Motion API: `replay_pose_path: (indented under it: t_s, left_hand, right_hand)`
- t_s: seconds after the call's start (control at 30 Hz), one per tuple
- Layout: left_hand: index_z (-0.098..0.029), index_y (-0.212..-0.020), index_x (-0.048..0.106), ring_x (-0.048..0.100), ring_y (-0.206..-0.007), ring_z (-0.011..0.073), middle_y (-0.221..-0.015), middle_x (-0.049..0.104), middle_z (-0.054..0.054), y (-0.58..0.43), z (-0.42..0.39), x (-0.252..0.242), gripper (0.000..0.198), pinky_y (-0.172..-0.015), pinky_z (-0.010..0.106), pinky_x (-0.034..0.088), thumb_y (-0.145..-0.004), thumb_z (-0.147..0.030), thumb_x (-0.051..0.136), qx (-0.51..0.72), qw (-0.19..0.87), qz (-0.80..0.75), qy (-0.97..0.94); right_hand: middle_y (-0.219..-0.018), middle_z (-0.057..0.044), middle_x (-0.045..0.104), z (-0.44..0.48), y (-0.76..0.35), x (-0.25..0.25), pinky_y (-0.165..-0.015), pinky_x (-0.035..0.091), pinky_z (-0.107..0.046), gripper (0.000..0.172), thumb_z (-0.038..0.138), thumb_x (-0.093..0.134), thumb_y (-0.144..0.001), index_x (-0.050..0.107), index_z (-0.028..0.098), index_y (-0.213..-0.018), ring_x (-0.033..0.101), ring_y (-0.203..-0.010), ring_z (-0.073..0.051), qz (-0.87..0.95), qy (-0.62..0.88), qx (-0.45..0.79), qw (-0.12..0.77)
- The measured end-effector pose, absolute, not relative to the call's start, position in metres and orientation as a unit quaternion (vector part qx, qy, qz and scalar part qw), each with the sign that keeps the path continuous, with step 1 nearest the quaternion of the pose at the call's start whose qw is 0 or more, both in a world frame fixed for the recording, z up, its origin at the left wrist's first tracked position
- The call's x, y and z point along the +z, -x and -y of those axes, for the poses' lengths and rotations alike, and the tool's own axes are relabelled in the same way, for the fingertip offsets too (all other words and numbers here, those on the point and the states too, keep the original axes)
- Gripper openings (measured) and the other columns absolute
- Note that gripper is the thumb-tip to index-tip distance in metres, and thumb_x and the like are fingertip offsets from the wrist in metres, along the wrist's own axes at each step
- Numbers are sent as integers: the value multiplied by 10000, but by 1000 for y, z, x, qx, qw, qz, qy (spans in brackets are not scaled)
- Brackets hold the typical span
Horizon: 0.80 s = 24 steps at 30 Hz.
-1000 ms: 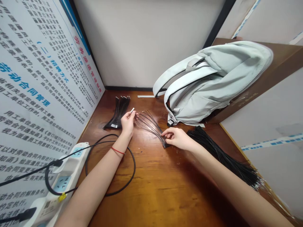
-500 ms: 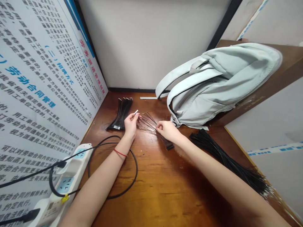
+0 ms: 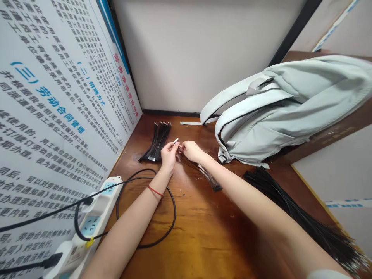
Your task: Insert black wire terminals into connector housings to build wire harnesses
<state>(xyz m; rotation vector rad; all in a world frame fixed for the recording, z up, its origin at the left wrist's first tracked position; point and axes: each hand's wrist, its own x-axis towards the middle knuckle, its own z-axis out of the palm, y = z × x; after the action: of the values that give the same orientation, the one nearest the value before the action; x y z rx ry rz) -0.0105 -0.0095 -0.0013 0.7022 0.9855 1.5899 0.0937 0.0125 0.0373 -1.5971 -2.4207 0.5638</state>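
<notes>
My left hand (image 3: 169, 155) is closed on a small white strip (image 3: 176, 141) that sticks up past the thumb, near the ends of thin black wires. Close beside it, my right hand (image 3: 192, 151) pinches the upper ends of the same wire bundle (image 3: 209, 178), which trails down to the right over the table. The fingertips of both hands nearly meet. Left of them lies a flat dark bundle (image 3: 157, 143) with pale tips and a whitish band. A larger bundle of black wires (image 3: 285, 201) with silvery ends rests at the right, beyond my right forearm.
A pale grey-green backpack (image 3: 276, 112) stands at the right back against a brown box (image 3: 337, 135). A white power strip (image 3: 101, 201) with plugs is at the left, and a black cable (image 3: 174, 211) loops across the table (image 3: 186, 248). A pale strip (image 3: 190, 123) lies at the back.
My right hand has moved left and up along the wires to beside my left hand. The whole view has shifted, with things appearing further right.
</notes>
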Motion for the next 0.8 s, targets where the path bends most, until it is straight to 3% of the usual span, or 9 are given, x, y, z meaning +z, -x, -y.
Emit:
replay_pose_path:
  t_s: [0.07, 0.13, 0.3, 0.4, 0.57, 0.8]
  left_hand:
    - [-121, -663, 653, 570, -541, 96, -591, 634, 14, 10, 9, -3, 262, -581, 231, 447, -565, -344, 748, 669, 540, -419, -293]
    - [-118, -698, 679, 580, -559, 100, -628, 657, 26, 9, 9, -5, 276, -599, 237, 450, -559, -344, 753, 671, 531, -427, -291]
    - [-120, -774, 695, 597, -585, 105, -675, 686, 36, 9, 9, -5, 318, -603, 231, 456, -530, -308, 773, 680, 507, -443, -291]
    - [-134, -920, 676, 609, -576, 110, -650, 683, 23, 10, 11, -4, 450, -605, 236, 476, -505, -268, 791, 682, 510, -438, -289]
    - [-138, -842, 690, 636, -641, 131, -771, 710, 67, 9, 10, -4, 357, -634, 258, 506, -530, -284, 781, 681, 508, -437, -294]
    - [-138, -821, 708, 646, -729, 154, -878, 715, 90, 8, 10, -5, 290, -682, 290, 522, -563, -261, 760, 684, 504, -453, -270]
  right_hand:
    - [-831, -149, 681, -11, -93, 37, -668, 410, -267, 197, 55, 443, -818, 616, 126, -759, 626, -766, -206, 820, 536, 180, 83]
    - [-854, -153, 673, -10, -95, 34, -691, 425, -277, 164, 80, 437, -835, 592, 124, -799, 624, -782, -203, 807, 547, 185, 126]
    - [-793, -41, 655, -10, -102, 15, -703, 488, -273, 82, 173, 508, -800, 555, 168, -867, 621, -719, -138, 665, 529, 354, 391]
    - [-782, -33, 655, -9, -103, 6, -711, 508, -281, 143, 266, 571, -747, 574, 169, -852, 630, -724, -138, 577, 481, 454, 479]
    - [-791, -41, 667, -6, -102, 2, -712, 504, -292, 287, 432, 636, -673, 607, 170, -788, 624, -749, -162, 539, 476, 464, 517]
    - [-791, -53, 673, -6, -104, 1, -751, 499, -310, 320, 463, 661, -651, 612, 164, -754, 621, -773, -183, 543, 474, 461, 517]
